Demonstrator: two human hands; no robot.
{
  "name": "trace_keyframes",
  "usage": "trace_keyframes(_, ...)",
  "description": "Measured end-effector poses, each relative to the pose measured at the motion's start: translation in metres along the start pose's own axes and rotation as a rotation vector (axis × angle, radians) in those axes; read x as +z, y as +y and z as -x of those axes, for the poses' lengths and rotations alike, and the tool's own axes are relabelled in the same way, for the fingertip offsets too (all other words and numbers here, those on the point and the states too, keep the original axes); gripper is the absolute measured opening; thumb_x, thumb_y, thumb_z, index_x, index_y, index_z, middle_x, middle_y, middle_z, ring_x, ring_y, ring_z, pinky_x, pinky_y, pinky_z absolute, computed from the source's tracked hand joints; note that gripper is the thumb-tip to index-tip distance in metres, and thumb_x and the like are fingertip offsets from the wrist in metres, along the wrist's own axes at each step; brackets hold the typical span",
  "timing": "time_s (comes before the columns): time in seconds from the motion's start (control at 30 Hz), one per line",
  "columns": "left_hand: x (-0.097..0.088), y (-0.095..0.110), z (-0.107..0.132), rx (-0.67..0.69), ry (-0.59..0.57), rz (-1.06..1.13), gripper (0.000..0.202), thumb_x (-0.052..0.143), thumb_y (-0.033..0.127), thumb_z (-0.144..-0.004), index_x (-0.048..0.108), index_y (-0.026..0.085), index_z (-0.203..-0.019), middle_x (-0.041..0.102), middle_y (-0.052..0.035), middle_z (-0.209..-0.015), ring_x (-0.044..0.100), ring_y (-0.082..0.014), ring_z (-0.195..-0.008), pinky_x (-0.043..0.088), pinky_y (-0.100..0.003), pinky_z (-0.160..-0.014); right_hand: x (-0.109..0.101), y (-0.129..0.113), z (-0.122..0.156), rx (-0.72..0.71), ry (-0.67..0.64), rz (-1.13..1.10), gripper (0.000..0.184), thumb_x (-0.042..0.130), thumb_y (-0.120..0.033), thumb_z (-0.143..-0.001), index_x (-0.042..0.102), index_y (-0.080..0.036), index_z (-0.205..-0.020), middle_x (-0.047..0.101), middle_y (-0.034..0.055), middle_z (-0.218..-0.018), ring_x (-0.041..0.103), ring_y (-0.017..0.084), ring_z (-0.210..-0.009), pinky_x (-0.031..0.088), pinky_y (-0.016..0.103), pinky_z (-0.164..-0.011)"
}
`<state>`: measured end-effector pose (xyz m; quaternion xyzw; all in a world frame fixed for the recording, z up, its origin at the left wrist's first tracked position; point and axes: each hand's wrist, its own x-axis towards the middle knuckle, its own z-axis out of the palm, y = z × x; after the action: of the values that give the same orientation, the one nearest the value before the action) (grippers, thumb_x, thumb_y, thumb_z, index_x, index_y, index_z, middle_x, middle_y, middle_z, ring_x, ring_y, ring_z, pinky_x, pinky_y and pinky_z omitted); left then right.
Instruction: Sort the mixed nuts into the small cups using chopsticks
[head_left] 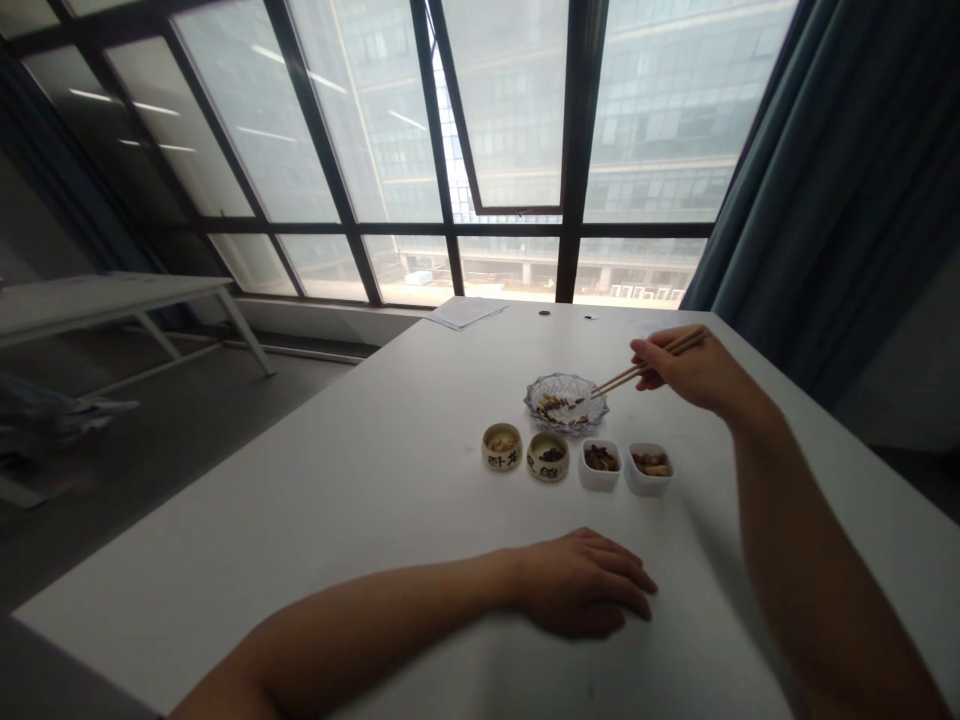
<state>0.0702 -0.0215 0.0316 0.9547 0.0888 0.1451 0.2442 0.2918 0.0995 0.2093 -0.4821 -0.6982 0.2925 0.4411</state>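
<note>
My right hand holds a pair of wooden chopsticks, their tips reaching into a shallow glass dish with dark food scraps in it. My left hand rests flat on the white table, fingers curled slightly, holding nothing. In a row in front of the dish stand a lettered ceramic cup, a second lettered cup, and a small white square bowl of dark food. Another white square bowl holds lighter pieces.
Loose papers lie at the table's far end below a tall window with dark frames. A teal curtain hangs at the right. A second white table stands at the left over a grey floor.
</note>
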Motion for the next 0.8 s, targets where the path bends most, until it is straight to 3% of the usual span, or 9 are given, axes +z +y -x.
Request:
trace_keyframes(0.17,0.0,0.0,0.0,-0.006,-0.002,0.003,0.036,0.051,0.034,-0.097,0.066,0.023,-0.128,0.065,-0.0064,-0.147,0.051,-0.0226,-0.146,0.031,-0.038,-0.127,0.027,0.033,-0.023,-0.098,-0.082,0.149,0.034,0.072,-0.043,-0.094,0.073,-0.015,-0.076,0.072,0.0071,-0.063,0.073,0.019,-0.057,0.053,0.023,-0.051)
trace_keyframes(0.37,0.001,0.0,0.001,-0.004,-0.005,-0.002,0.037,0.05,0.034,-0.098,0.066,0.022,-0.129,0.064,-0.0065,-0.148,0.051,-0.0225,-0.146,0.032,-0.037,-0.127,0.048,0.066,-0.037,-0.139,-0.137,0.237,0.038,0.066,-0.045,-0.096,0.07,-0.017,-0.071,0.068,0.0051,-0.057,0.065,0.018,-0.051,0.044,0.025,-0.051)
trace_keyframes(0.6,0.002,-0.001,0.0,0.026,0.017,-0.016,0.037,0.05,0.033,-0.097,0.067,0.02,-0.128,0.065,-0.0075,-0.146,0.052,-0.022,-0.145,0.032,-0.035,-0.127,0.056,0.084,-0.042,-0.188,-0.092,0.242,0.047,0.06,-0.052,-0.097,0.067,-0.017,-0.066,0.068,0.0058,-0.057,0.064,0.018,-0.051,0.043,0.025,-0.049)
trace_keyframes(0.8,0.003,-0.002,0.001,0.031,0.025,-0.026,0.037,0.05,0.033,-0.097,0.067,0.02,-0.128,0.065,-0.0075,-0.146,0.052,-0.0219,-0.145,0.032,-0.034,-0.126,0.06,0.09,-0.045,-0.129,0.007,0.145,0.046,0.063,-0.053,-0.096,0.07,-0.016,-0.069,0.07,0.0086,-0.059,0.068,0.02,-0.05,0.052,0.027,-0.049)
